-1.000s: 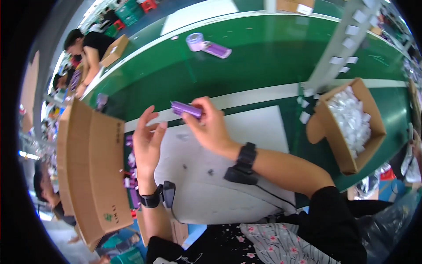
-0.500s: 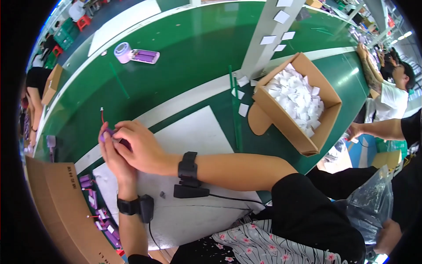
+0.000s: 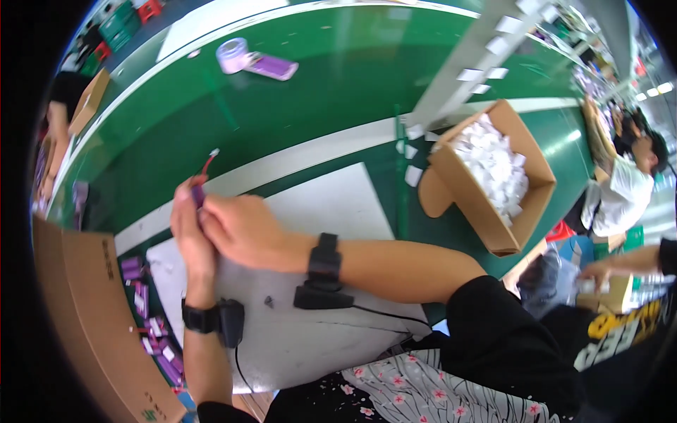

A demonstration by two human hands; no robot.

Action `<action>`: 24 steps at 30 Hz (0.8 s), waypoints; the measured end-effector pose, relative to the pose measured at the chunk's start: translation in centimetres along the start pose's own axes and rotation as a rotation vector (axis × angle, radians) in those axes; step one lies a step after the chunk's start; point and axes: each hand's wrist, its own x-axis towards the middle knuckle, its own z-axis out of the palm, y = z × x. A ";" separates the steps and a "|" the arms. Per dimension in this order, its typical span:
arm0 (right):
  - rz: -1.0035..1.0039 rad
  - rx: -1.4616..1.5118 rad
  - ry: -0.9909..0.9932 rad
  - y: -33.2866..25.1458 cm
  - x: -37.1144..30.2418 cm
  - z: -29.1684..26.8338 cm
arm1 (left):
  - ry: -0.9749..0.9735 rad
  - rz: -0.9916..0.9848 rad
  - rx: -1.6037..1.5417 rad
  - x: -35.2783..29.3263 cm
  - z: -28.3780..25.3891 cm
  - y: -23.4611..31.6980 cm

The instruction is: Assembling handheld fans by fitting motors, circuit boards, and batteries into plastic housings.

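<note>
Brings left hand and right hand together, apart a second ago, in head view. Grasps purple pack in left, beyond mat; curls right against it, too hidden to confirm grip. Seemingly working pack over; next calls for steady left support.

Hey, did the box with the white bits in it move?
No. The box stays in the same spot, just right of the tall post; only the view shifted.
</note>
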 end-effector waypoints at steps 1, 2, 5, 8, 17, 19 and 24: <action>-0.014 -0.024 0.005 0.3 -0.2 -0.2 | -0.014 0.004 -0.028 -0.2 0.5 0.4; 0.017 -0.048 -0.032 0.5 -0.4 -0.6 | -0.021 0.002 -0.043 -0.4 1.1 0.5; -0.001 -0.077 -0.046 1.2 -1.0 -1.5 | -0.110 -0.030 -0.028 -0.5 1.7 0.6; -0.010 -0.137 -0.066 1.0 -1.3 -1.8 | -0.166 -0.169 -0.050 -0.7 1.4 0.7; 0.089 -0.312 -0.127 -0.3 -1.3 -2.8 | -0.238 -0.032 0.149 -0.6 1.7 1.2; 0.100 -0.358 -0.118 -0.4 -1.3 -2.6 | -0.254 -0.025 0.129 -0.7 1.5 1.1; 0.102 -0.384 -0.121 -0.2 -1.3 -2.5 | -0.233 0.040 0.127 -0.6 1.7 1.0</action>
